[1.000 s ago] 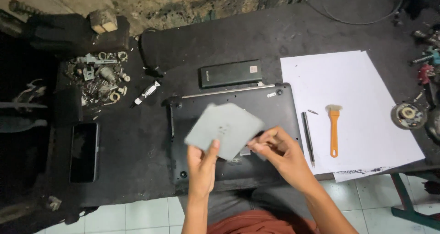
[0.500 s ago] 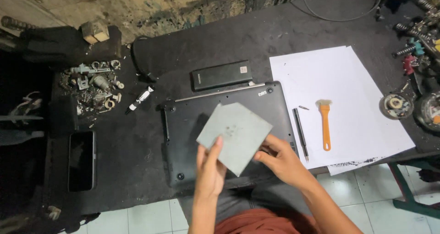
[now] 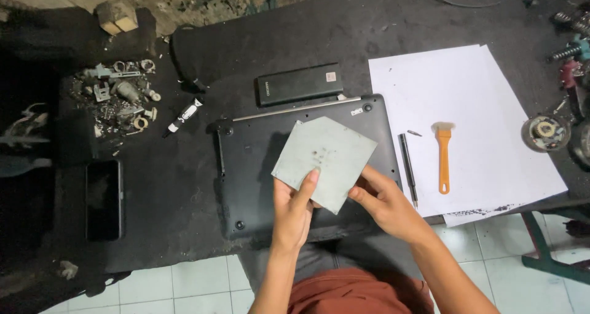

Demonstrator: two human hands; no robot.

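Note:
I hold a grey, square, flat metal plate [image 3: 326,160] above a black laptop [image 3: 258,160] that lies bottom side up on the dark work table [image 3: 184,185]. My left hand [image 3: 294,212] grips the plate's near left edge, thumb on top. At the plate's near right edge my right hand [image 3: 384,203] holds it with the fingers pinched on the rim. The plate is tilted and hides part of the laptop's base.
Sheets of white paper [image 3: 473,105] to the right carry an orange-handled brush [image 3: 444,157] and a dark screwdriver [image 3: 408,169]. A black battery pack [image 3: 299,83] lies behind the laptop. A phone [image 3: 102,198] and several loose metal parts [image 3: 120,99] are at the left.
The plate has turned slightly and shifted right between my hands. My right hand has moved onto its near right edge. The view has drifted.

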